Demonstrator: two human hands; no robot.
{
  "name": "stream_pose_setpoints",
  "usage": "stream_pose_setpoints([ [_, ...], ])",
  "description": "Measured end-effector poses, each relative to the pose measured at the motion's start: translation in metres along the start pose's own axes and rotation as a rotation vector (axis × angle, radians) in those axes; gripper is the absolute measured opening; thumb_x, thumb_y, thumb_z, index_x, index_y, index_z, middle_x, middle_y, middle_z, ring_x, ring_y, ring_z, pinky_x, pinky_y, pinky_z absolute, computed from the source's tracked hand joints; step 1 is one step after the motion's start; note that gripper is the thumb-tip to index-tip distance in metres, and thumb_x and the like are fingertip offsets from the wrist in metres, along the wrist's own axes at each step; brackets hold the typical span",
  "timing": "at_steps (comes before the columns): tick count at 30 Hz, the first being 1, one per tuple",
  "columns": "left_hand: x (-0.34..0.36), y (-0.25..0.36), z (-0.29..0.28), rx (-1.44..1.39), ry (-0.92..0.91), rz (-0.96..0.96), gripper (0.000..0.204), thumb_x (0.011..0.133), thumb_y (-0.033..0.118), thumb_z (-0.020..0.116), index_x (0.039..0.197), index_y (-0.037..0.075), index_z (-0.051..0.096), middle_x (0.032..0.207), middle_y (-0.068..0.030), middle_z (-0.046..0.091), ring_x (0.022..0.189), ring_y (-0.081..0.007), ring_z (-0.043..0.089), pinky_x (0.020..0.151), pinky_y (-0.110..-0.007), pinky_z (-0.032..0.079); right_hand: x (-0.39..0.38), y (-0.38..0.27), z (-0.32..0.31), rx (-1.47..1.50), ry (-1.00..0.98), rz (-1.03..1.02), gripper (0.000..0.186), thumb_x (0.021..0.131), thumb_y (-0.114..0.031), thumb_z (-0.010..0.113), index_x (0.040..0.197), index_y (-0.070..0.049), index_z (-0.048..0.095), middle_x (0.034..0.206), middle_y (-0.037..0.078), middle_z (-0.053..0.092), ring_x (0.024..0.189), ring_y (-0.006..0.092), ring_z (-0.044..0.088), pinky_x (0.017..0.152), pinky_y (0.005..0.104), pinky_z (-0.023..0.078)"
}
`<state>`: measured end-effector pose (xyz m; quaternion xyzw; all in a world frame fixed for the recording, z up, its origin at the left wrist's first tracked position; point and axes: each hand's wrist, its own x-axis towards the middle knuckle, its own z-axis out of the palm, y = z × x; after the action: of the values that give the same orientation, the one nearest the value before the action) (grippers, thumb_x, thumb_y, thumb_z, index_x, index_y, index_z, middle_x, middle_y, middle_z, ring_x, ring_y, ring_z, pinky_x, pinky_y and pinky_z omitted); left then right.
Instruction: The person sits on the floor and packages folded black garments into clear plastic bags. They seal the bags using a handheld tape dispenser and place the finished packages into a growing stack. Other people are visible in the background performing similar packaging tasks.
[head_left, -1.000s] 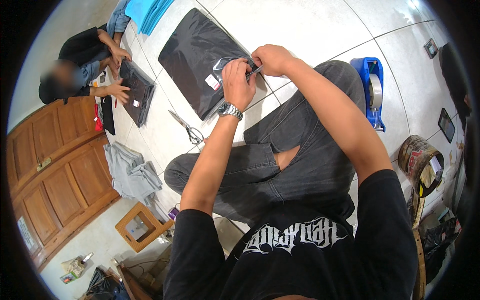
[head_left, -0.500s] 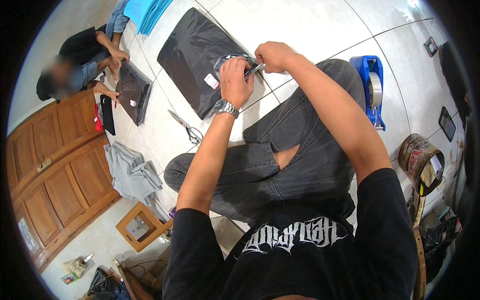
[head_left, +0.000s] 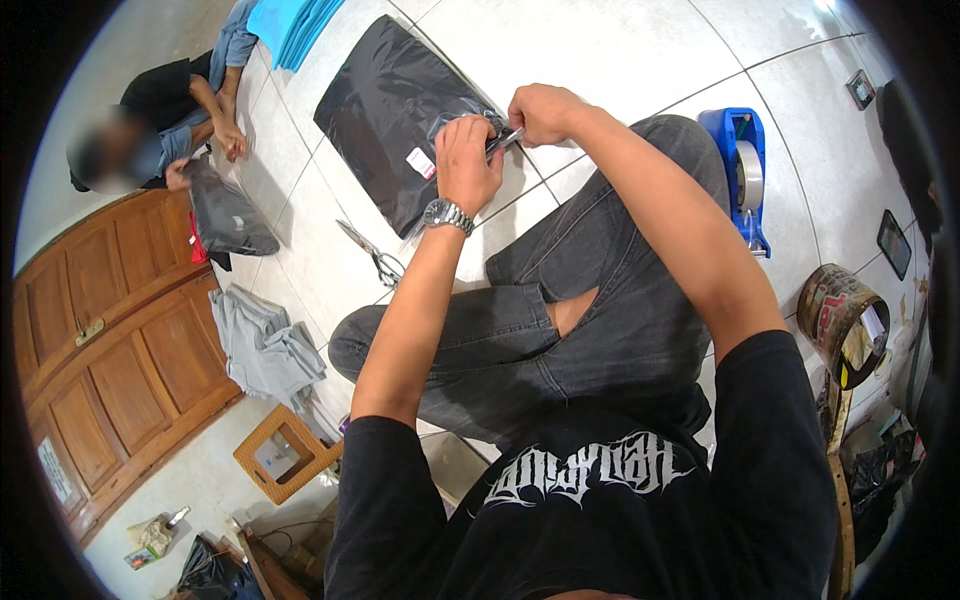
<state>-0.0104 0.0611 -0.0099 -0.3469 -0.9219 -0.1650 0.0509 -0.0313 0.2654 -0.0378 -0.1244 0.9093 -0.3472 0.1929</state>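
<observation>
A black folded garment in a clear plastic bag [head_left: 385,110] lies on the tiled floor in front of me, a small white and red label near its right edge. My left hand [head_left: 467,158], with a metal watch at the wrist, rests on the package's near right corner, its fingers bent over the bunched plastic. Just to the right, my right hand [head_left: 545,114] is closed in a pinch on the bag's end, pulled out from the corner. The fingertips of both hands are partly hidden. Scissors [head_left: 372,255] lie partly open on the floor, left of my left forearm.
A blue tape dispenser [head_left: 738,185] stands beside my right knee. Beyond it are a phone [head_left: 893,245] and a round tin [head_left: 835,318]. Grey folded cloth [head_left: 262,340] lies at left, blue folded cloth [head_left: 292,28] at the top. A co-worker [head_left: 165,130] sits far left with a dark package [head_left: 225,212].
My hands stay at the bag's corner with barely any movement. The co-worker has swung the dark package toward the door, and one hand has come off it.
</observation>
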Motion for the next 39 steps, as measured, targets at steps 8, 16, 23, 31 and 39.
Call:
stream_pose_setpoints([
  [8,-0.005,-0.005,-0.004,0.003,-0.024,0.018,0.038,0.072,0.004,0.085,0.101,0.009,0.06,0.105,-0.008,0.064,0.105,-0.032,0.06,0.096,-0.045,0.043,0.0,-0.012,0.005,-0.151,0.054,-0.018,0.012,0.075,-0.007,0.073,0.085,-0.01,0.077,0.089,0.009,0.077,0.091,0.0314,0.074,0.081,0.0421,0.059],
  [16,-0.001,-0.007,0.0,0.016,-0.025,0.015,0.037,0.072,0.007,0.085,0.099,0.008,0.06,0.109,-0.0089,0.064,0.109,-0.0327,0.06,0.097,-0.046,0.043,0.0,-0.005,0.003,-0.047,0.094,-0.13,0.012,0.08,-0.007,0.076,0.091,-0.008,0.08,0.09,0.01,0.078,0.091,0.0299,0.074,0.082,0.0414,0.058],
  [23,0.016,-0.005,-0.01,0.042,-0.15,0.21,0.036,0.073,0.007,0.084,0.107,0.012,0.076,0.146,-0.0137,0.057,0.14,-0.0358,0.049,0.116,-0.053,0.035,0.012,0.005,0.001,0.096,-0.076,-0.007,0.009,0.083,-0.008,0.077,0.09,-0.008,0.082,0.09,0.011,0.079,0.089,0.0283,0.074,0.079,0.042,0.057],
  [31,0.046,-0.006,-0.022,0.199,-0.422,0.337,0.027,0.082,0.018,0.08,0.109,0.018,0.083,0.156,-0.0099,0.05,0.15,-0.0321,0.04,0.124,-0.054,0.029,-0.009,-0.01,-0.009,-0.022,0.132,0.137,0.016,0.086,-0.01,0.074,0.102,-0.008,0.079,0.097,0.012,0.078,0.093,0.0323,0.074,0.081,0.0442,0.057],
  [39,0.057,-0.013,-0.023,0.243,-0.588,0.284,0.034,0.084,0.025,0.081,0.117,0.02,0.078,0.16,-0.0104,0.046,0.154,-0.0328,0.034,0.128,-0.057,0.023,-0.201,-0.02,-0.035,0.301,0.961,0.093,0.015,0.092,-0.014,0.069,0.105,-0.007,0.074,0.105,0.012,0.075,0.092,0.0337,0.072,0.082,0.042,0.056],
])
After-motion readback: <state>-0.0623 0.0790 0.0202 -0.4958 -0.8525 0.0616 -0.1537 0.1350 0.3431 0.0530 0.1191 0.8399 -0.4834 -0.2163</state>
